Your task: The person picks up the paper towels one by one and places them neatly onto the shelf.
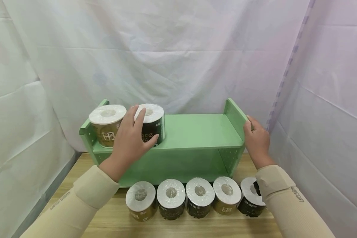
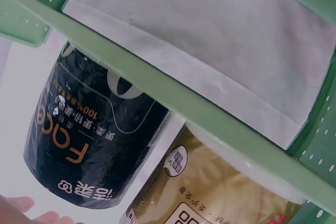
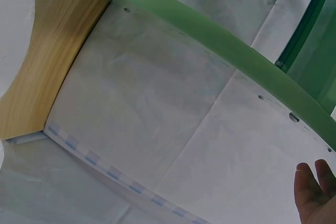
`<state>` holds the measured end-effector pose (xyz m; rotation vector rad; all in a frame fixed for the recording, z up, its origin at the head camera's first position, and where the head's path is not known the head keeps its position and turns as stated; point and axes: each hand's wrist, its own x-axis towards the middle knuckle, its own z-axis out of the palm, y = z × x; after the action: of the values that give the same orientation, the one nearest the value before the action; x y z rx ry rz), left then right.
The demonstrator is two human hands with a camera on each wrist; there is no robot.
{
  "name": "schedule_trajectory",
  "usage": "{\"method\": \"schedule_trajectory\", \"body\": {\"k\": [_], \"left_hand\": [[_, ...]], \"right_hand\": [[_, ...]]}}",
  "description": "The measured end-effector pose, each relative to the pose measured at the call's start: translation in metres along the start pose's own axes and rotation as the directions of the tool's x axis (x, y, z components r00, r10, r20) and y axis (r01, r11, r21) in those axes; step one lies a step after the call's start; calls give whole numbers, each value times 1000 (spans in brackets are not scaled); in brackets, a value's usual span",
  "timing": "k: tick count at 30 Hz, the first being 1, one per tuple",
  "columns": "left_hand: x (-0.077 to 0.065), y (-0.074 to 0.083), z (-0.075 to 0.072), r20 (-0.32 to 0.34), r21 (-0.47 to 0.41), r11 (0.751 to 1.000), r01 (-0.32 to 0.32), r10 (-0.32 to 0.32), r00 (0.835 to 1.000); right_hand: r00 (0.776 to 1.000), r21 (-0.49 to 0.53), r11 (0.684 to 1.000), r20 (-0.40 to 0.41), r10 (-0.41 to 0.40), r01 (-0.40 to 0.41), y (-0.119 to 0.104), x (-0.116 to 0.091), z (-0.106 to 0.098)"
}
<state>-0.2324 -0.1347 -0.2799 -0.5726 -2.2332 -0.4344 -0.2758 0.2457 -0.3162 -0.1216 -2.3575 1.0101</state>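
A green two-tier shelf [image 1: 199,130] stands on the table. On its top board, at the left end, a gold-wrapped toilet roll [image 1: 102,134] sits beside a black-wrapped toilet roll [image 1: 160,129], both upright. My left hand [image 1: 129,137] is in front of these two, fingers spread and thumb out, partly covering them. The left wrist view has its fingertips [image 2: 50,217] just by the black roll, not curled round it. At the shelf's right end, my right hand [image 1: 258,142] holds the edge of the side panel [image 1: 236,120] with bent fingers.
In front of the shelf, several toilet rolls [image 1: 171,195], gold and black, stand in a row on the wooden table [image 1: 107,221]. The rightmost black roll [image 1: 250,205] is partly behind the right sleeve. White cloth [image 1: 178,59] hangs behind and at both sides.
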Motion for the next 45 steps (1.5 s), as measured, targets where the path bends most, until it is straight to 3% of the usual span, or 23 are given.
{"method": "schedule_trajectory", "body": {"k": [6, 11, 38, 45], "left_hand": [[-11, -3, 1, -75, 9, 996, -87, 87, 993], [-19, -6, 1, -91, 26, 991, -132, 134, 987], [-70, -11, 7, -83, 12, 990, -137, 138, 987], [-83, -11, 12, -85, 6, 987, -163, 163, 983]], "right_hand": [[1000, 6, 1000, -3, -7, 7, 0, 1, 0], [1000, 12, 1000, 0, -7, 7, 0, 2, 1], [1000, -5, 1000, -2, -25, 25, 0, 5, 2], [1000, -8, 1000, -17, -15, 15, 1, 5, 0]]}}
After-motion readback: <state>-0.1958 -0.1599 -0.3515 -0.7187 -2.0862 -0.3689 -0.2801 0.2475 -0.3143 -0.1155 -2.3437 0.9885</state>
